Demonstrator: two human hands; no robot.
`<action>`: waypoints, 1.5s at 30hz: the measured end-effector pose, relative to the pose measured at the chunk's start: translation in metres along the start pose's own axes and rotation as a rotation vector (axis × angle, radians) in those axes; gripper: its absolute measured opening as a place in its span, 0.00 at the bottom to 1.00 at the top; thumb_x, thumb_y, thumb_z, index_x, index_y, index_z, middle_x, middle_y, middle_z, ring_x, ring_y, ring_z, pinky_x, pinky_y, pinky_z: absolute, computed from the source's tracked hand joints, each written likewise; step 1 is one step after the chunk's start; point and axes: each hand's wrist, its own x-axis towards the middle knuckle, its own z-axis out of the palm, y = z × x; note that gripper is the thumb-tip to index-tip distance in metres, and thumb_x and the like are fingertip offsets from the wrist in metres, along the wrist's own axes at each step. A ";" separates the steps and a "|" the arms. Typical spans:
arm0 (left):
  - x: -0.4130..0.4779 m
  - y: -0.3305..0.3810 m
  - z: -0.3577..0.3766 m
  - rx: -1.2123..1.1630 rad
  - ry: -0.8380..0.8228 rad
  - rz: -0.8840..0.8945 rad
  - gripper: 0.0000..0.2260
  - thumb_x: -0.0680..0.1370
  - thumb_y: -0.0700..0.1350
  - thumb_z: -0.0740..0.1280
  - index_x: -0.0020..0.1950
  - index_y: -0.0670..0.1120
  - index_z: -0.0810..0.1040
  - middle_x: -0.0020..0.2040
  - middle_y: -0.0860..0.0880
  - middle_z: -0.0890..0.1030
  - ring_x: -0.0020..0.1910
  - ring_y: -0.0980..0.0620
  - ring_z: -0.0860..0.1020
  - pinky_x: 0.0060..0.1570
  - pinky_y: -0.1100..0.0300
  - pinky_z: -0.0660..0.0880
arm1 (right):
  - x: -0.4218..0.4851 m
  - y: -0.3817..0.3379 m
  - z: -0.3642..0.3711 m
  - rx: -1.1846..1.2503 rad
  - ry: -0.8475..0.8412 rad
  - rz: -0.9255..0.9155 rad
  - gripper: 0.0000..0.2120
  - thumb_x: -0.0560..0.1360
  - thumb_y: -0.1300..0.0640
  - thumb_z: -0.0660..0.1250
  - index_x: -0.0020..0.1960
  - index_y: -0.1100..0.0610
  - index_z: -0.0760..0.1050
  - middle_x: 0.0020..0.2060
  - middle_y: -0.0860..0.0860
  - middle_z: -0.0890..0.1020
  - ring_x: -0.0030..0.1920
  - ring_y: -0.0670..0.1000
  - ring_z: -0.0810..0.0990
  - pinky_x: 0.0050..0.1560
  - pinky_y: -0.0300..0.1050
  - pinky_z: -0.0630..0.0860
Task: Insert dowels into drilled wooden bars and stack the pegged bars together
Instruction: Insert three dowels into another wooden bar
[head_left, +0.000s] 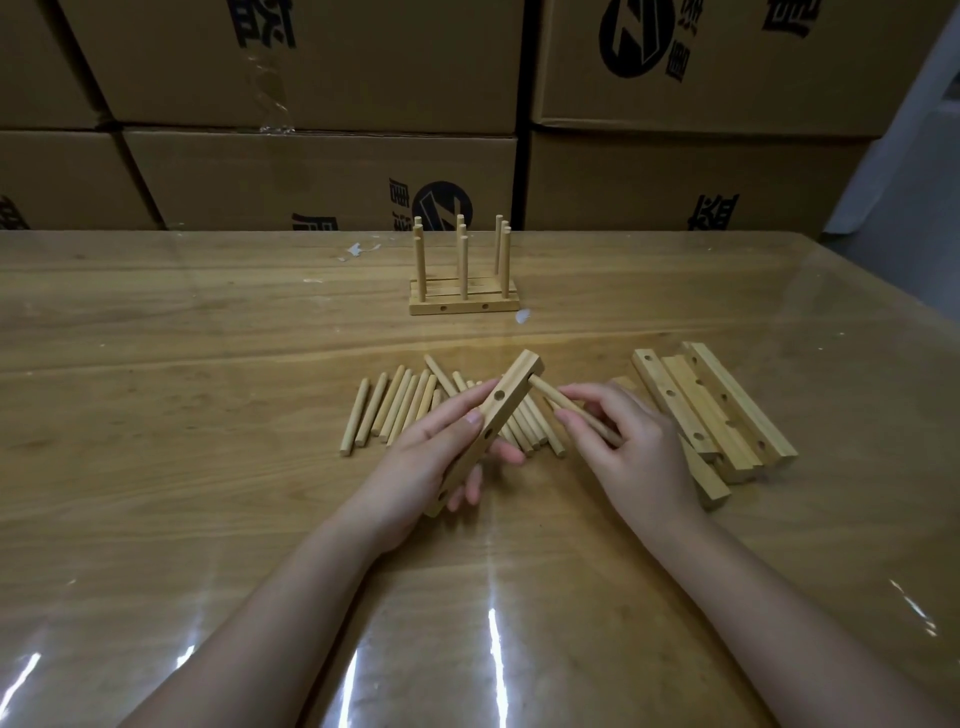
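The left hand (436, 452) grips a drilled wooden bar (493, 415), tilted up off the table (156, 415). The right hand (634, 447) pinches a dowel (566, 408) whose far end meets the bar's side near the top. Loose dowels (400, 402) lie beneath the hands, a pile of bars (717, 410) sits just beside the right hand, and pegged bars (462, 299) stand farther back, before cardboard boxes (322, 176).

Dowels (410, 405) left of bars (722, 410)
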 end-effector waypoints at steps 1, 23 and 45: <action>0.000 0.000 0.000 0.009 -0.002 0.002 0.17 0.77 0.52 0.60 0.66 0.59 0.71 0.47 0.42 0.84 0.28 0.53 0.75 0.25 0.65 0.70 | 0.000 0.000 0.000 -0.002 0.006 0.003 0.10 0.73 0.59 0.69 0.54 0.58 0.79 0.42 0.47 0.80 0.41 0.44 0.78 0.38 0.43 0.77; 0.000 0.001 0.008 0.203 0.029 0.003 0.18 0.77 0.53 0.59 0.68 0.62 0.69 0.38 0.48 0.81 0.29 0.56 0.73 0.27 0.64 0.70 | -0.001 -0.004 -0.002 -0.075 0.029 0.018 0.07 0.73 0.61 0.69 0.50 0.59 0.81 0.41 0.49 0.82 0.41 0.48 0.80 0.36 0.49 0.78; -0.003 0.004 0.010 0.292 0.043 0.017 0.16 0.81 0.46 0.57 0.65 0.64 0.69 0.35 0.49 0.79 0.28 0.56 0.72 0.26 0.65 0.70 | 0.000 -0.010 0.003 -0.078 -0.046 0.172 0.09 0.77 0.55 0.64 0.52 0.57 0.80 0.40 0.48 0.81 0.40 0.46 0.78 0.38 0.47 0.76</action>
